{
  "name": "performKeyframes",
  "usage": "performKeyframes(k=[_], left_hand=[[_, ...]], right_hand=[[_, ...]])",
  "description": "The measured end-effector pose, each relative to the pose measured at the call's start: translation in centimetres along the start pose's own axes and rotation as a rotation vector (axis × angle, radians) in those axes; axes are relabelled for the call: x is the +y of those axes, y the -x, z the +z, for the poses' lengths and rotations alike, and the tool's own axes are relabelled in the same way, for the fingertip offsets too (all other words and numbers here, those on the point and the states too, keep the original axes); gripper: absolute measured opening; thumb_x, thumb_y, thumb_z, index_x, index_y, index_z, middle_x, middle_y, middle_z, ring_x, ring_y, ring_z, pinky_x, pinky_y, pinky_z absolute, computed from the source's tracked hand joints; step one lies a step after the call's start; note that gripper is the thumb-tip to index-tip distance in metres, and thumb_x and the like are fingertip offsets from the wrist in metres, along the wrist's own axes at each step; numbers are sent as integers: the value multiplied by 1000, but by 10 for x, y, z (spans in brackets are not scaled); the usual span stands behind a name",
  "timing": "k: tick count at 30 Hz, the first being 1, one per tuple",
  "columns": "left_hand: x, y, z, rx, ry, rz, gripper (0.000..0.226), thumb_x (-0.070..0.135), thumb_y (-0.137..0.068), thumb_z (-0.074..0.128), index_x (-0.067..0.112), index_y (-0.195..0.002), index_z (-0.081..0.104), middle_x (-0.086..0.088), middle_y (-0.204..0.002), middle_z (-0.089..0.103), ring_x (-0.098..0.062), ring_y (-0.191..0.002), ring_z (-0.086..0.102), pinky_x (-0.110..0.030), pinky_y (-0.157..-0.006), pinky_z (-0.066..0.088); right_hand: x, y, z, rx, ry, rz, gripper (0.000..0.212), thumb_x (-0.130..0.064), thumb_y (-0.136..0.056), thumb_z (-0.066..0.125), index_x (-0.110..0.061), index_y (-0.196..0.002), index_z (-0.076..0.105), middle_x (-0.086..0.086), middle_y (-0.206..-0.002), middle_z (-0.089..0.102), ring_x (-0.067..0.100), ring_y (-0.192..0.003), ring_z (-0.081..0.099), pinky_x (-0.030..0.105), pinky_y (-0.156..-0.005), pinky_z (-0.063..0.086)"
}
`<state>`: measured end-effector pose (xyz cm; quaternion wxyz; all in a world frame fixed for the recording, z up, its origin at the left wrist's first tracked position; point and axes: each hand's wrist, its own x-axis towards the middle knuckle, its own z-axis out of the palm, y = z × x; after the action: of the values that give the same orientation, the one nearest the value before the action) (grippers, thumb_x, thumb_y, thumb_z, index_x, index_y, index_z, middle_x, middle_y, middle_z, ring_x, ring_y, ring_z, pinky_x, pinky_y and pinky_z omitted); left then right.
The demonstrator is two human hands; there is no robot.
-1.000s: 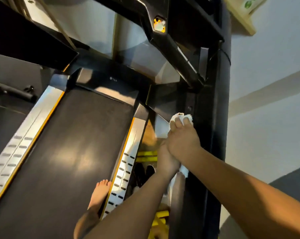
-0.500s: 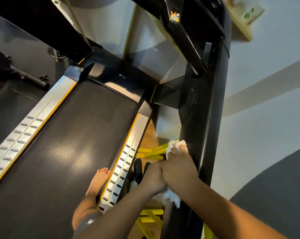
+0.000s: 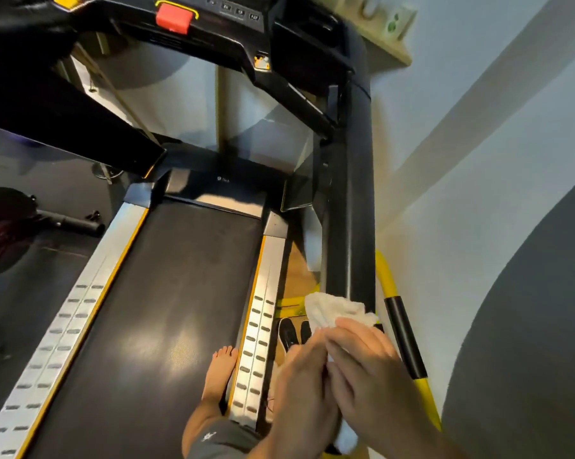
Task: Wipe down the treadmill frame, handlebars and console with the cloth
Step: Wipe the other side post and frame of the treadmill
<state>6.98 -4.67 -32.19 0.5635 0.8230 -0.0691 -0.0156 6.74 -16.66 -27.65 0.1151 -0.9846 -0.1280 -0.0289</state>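
Observation:
A white cloth (image 3: pixel 332 311) is wrapped over the near end of the treadmill's black right handlebar (image 3: pixel 349 226). My right hand (image 3: pixel 372 369) grips the cloth from the right and above, fingers curled over it. Beside it, my left hand (image 3: pixel 304 389) clasps the cloth and bar from the left. More cloth hangs out below the hands. At the top of the view is the black console (image 3: pixel 213 18) with a red stop button (image 3: pixel 174 17). The dark belt (image 3: pixel 167 309) lies between silver side rails (image 3: pixel 259 342).
My bare foot (image 3: pixel 220 372) stands on the belt by the right rail. Dark shoes (image 3: pixel 289 332) sit on the floor between rail and handlebar. A yellow and black bar (image 3: pixel 402 329) runs along the white wall (image 3: pixel 478 160) at right. Other dark gym equipment (image 3: pixel 11 220) stands at left.
Both hands have slid the cloth down the right handlebar toward me, from its upper part to its near end. The view has tilted up, bringing the console into sight.

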Motion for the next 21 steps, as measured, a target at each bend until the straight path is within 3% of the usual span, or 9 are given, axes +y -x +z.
performKeyframes(k=[3,5,7,9,11,14,17,19,21], left_hand=[[3,7,14,-92,-62,-19,63,61,-99,10,30,-149,34,16,-152,36,0,-140,34,-10,-112,24],[0,6,33,-190,-36,-55,46,40,-108,15,33,-153,24,4,-160,26,-6,-147,21,-22,-117,26],[0,-6,37,-103,-57,-10,49,15,-108,26,29,-155,25,-4,-165,11,-16,-152,9,-34,-122,20],[7,-32,29,-235,-91,173,49,21,-108,28,23,-155,14,3,-165,-4,-9,-152,-9,-26,-123,2],[15,-58,9,-282,-88,301,51,30,-106,28,17,-155,19,4,-165,-1,-10,-151,-12,-29,-123,-6],[26,-83,16,-246,-167,321,52,29,-105,30,13,-155,27,3,-165,6,-10,-151,-11,-34,-123,-6],[26,-99,21,-282,-261,396,49,22,-104,36,12,-152,35,-1,-163,17,-10,-152,-7,-38,-123,-6],[26,-116,19,-275,-377,502,47,21,-103,38,12,-149,42,-2,-160,29,-12,-153,-2,-36,-123,-8],[35,-130,20,-309,-457,580,46,23,-100,37,13,-144,49,-3,-155,39,-16,-152,7,-36,-123,-7]], right_hand=[[1,23,5,146,-131,97,50,-46,-102,32,-15,-127,63,-1,-141,51,21,-133,45,46,-102,41],[-4,26,14,199,-202,218,50,-47,-103,28,-18,-135,54,-3,-150,42,24,-139,37,43,-107,35],[-6,21,18,239,-272,318,51,-48,-103,18,-25,-143,41,-5,-154,34,19,-143,28,36,-109,28],[-1,12,16,244,-310,345,51,-48,-103,15,-26,-147,31,-3,-155,34,17,-142,29,35,-111,29],[10,3,19,272,-401,374,46,-39,-105,21,-24,-147,32,-4,-154,36,14,-141,35,26,-114,30],[19,-10,19,288,-485,440,47,-33,-102,29,-32,-149,25,-8,-155,31,5,-140,33,17,-113,28],[24,-22,19,292,-449,458,48,-21,-98,38,-19,-146,37,-4,-153,34,5,-143,28,14,-114,21],[26,-32,18,285,-467,527,53,-14,-98,48,-19,-147,28,-7,-155,25,3,-144,21,4,-110,16],[30,-42,20,279,-461,575,61,-10,-98,49,-25,-146,16,-11,-155,18,0,-144,16,4,-111,14]])
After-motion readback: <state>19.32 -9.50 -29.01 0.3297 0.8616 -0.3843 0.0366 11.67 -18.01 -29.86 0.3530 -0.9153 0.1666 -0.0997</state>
